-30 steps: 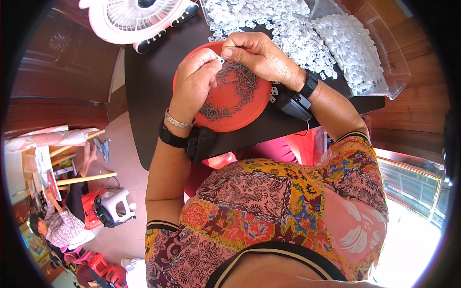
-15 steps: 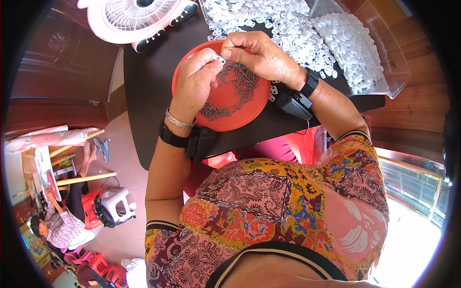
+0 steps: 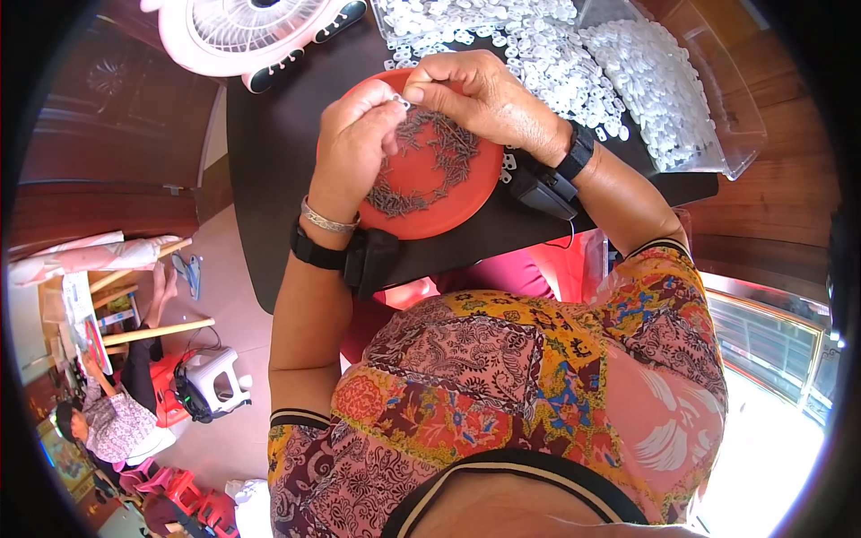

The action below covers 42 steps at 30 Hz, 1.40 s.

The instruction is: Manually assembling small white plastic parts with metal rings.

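Above a round orange-red plate (image 3: 414, 172), both my hands meet with their fingertips together. My left hand (image 3: 352, 143) is closed, pinching a small white plastic piece with holes (image 3: 402, 101) between thumb and forefinger. Thumb and forefinger of my right hand (image 3: 484, 100) are pressed together right beside that piece; what they hold, if anything, is too small to make out. Many thin dark screws (image 3: 459, 157) lie scattered in a ring on the plate below.
Loose white plastic pieces (image 3: 560, 81) are heaped on the dark table (image 3: 269, 179) beyond my right hand. A clear bin (image 3: 743, 157) full of them stands at the far right. A pink fan (image 3: 256, 40) is at the far left. Another person (image 3: 117, 426) sits away at the left.
Both hands have shifted slightly up and to the left, still together. The white piece has tilted a little in my left fingers. The plate appears slightly shifted in view.
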Each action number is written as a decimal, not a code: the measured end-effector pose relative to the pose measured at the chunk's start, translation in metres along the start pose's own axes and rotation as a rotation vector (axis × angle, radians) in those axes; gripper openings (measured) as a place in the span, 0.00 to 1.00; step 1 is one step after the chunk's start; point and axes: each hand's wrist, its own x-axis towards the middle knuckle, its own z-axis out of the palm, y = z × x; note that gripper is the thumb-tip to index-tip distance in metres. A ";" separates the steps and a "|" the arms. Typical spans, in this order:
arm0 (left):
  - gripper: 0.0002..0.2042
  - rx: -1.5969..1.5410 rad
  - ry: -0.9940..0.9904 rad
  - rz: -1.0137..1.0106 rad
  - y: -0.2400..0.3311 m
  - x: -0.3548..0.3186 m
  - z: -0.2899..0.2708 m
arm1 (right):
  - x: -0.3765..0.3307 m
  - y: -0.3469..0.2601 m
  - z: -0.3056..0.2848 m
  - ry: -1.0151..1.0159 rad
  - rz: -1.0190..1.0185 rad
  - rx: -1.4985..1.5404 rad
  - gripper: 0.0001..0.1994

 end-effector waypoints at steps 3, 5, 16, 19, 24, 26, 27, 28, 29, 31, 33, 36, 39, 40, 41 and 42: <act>0.07 -0.036 0.083 0.032 0.003 0.001 -0.007 | 0.003 0.000 -0.014 -0.038 0.058 -0.087 0.10; 0.10 -0.027 0.128 0.032 0.006 0.002 -0.010 | 0.004 0.015 -0.027 0.055 0.015 -0.375 0.10; 0.08 -0.103 0.157 0.078 -0.006 0.006 -0.013 | 0.007 0.055 -0.045 0.054 -0.097 -0.734 0.09; 0.08 -0.109 0.143 0.054 -0.006 0.008 -0.009 | 0.011 0.063 -0.033 -0.022 -0.248 -0.747 0.08; 0.08 -0.085 0.150 0.035 -0.004 0.007 -0.007 | 0.011 0.062 -0.036 -0.139 -0.174 -0.758 0.09; 0.09 -0.070 0.129 0.009 -0.002 0.005 -0.006 | 0.009 0.062 -0.039 -0.148 -0.142 -0.727 0.08; 0.10 -0.057 0.109 -0.017 -0.001 0.005 -0.006 | 0.008 0.062 -0.040 -0.092 -0.132 -0.726 0.08; 0.10 -0.056 0.108 -0.016 -0.001 0.005 -0.006 | 0.007 0.062 -0.041 -0.036 -0.122 -0.724 0.07; 0.09 -0.089 0.117 -0.003 -0.002 0.006 -0.006 | 0.006 0.062 -0.044 -0.034 -0.123 -0.725 0.07; 0.08 -0.121 0.125 0.012 -0.003 0.006 -0.007 | 0.004 0.062 -0.050 -0.038 -0.084 -0.678 0.07; 0.08 -0.123 0.132 0.001 -0.005 0.006 -0.008 | 0.001 0.061 -0.059 -0.025 -0.056 -0.700 0.07; 0.08 -0.098 0.121 0.002 -0.003 0.006 -0.007 | 0.002 0.059 -0.066 -0.034 0.014 -0.736 0.08; 0.08 -0.107 0.117 -0.003 -0.004 0.005 -0.006 | 0.001 0.058 -0.061 -0.076 0.007 -0.644 0.08; 0.08 -0.106 0.114 -0.002 -0.004 0.006 -0.006 | 0.000 0.059 -0.059 -0.090 -0.020 -0.675 0.08; 0.08 -0.106 0.118 -0.001 -0.003 0.006 -0.005 | 0.000 0.060 -0.057 -0.089 -0.021 -0.675 0.08; 0.08 -0.107 0.121 0.001 -0.003 0.006 -0.005 | 0.001 0.062 -0.055 -0.103 0.015 -0.702 0.08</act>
